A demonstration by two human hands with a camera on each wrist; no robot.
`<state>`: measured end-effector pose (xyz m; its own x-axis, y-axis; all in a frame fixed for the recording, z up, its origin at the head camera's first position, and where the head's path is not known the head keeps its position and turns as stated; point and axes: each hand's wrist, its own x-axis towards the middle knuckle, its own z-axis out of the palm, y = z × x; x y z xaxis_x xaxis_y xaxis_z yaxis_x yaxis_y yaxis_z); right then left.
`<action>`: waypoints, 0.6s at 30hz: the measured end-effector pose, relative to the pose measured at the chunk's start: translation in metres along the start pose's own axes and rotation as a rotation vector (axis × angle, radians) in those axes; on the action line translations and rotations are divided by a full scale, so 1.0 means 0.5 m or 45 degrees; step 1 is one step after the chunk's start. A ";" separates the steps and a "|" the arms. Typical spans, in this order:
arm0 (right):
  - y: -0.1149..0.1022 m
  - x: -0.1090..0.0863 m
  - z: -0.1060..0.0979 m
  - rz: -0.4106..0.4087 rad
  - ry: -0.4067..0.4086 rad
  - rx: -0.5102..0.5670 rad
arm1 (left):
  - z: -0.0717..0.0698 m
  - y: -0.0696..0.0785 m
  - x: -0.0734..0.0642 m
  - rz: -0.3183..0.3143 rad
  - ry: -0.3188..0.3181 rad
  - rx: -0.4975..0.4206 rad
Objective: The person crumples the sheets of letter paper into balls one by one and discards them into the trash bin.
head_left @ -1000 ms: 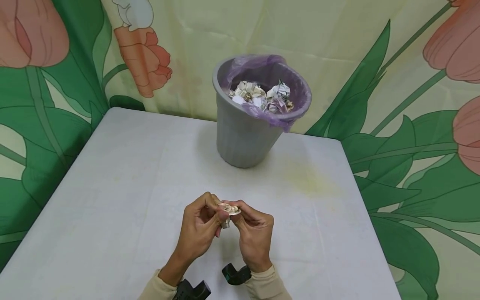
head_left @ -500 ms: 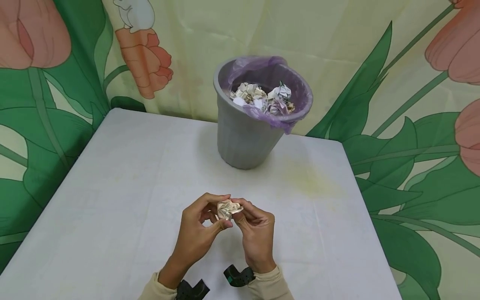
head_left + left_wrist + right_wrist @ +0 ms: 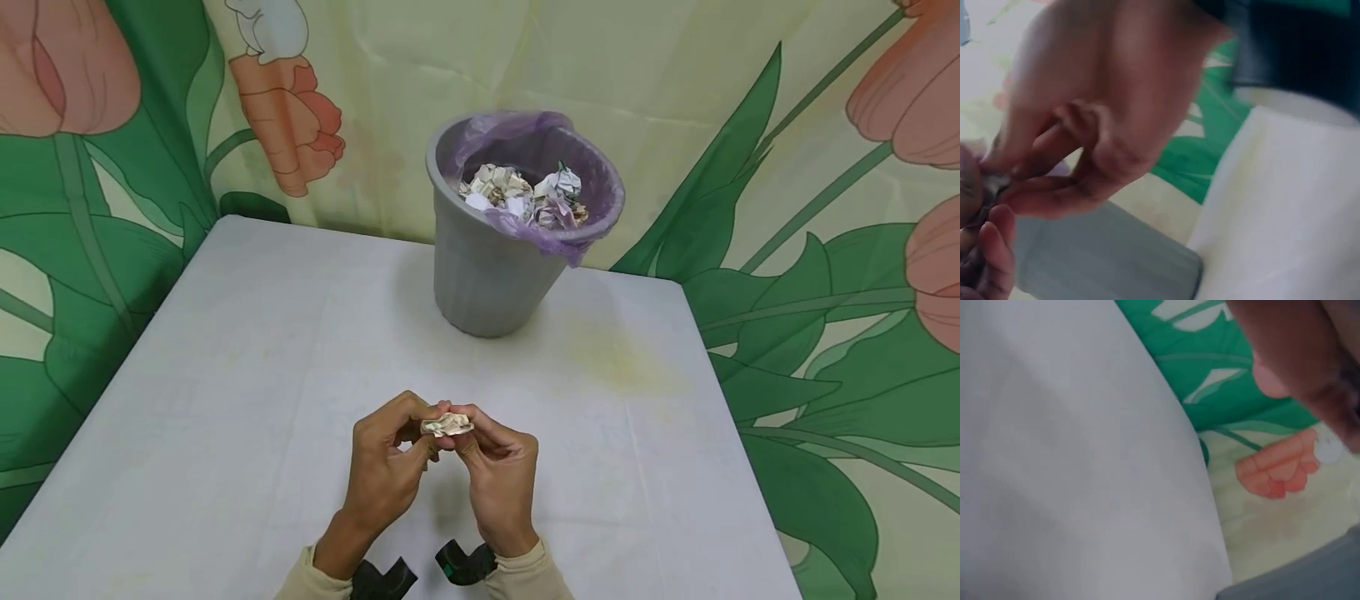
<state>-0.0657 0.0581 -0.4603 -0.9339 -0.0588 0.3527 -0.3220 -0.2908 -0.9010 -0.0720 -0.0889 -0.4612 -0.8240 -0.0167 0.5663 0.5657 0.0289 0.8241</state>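
Note:
Above the near part of the table, a small crumpled cream-coloured piece of paper (image 3: 447,425) is held between both hands. My left hand (image 3: 386,467) pinches its left side between thumb and fingers. On the other side, the thumb and fingers of my right hand (image 3: 501,475) pinch it too. In the left wrist view the left hand (image 3: 1104,106) is blurred, and only a bit of the paper (image 3: 996,182) shows between the fingertips. The right wrist view catches just part of the right hand (image 3: 1304,350) at its upper right; the paper is out of sight there.
A grey bin (image 3: 487,283) with a purple plastic liner (image 3: 558,237) stands toward the back of the white-covered table (image 3: 225,375). Several crumpled paper balls (image 3: 555,196) lie inside it. A curtain (image 3: 675,100) printed with flowers hangs behind the table.
The paper has been turned and squeezed between the fingers, showing a fuller lump half a second ago and a flatter one now. Both hands have shifted slightly left and closer together.

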 end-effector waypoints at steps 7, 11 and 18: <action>-0.028 0.024 -0.058 0.323 -0.245 0.158 | -0.022 0.010 0.010 -0.060 -0.152 0.088; -0.041 0.044 -0.079 0.594 -0.358 0.172 | -0.031 0.012 0.011 -0.009 -0.212 0.164; -0.037 0.046 -0.072 0.631 -0.338 0.145 | -0.031 0.011 0.009 -0.102 -0.241 0.185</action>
<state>-0.0868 0.0967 -0.4447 -0.8933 -0.4477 -0.0404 0.1771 -0.2678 -0.9471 -0.0720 -0.1041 -0.4538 -0.8647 0.1621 0.4753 0.4995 0.1782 0.8478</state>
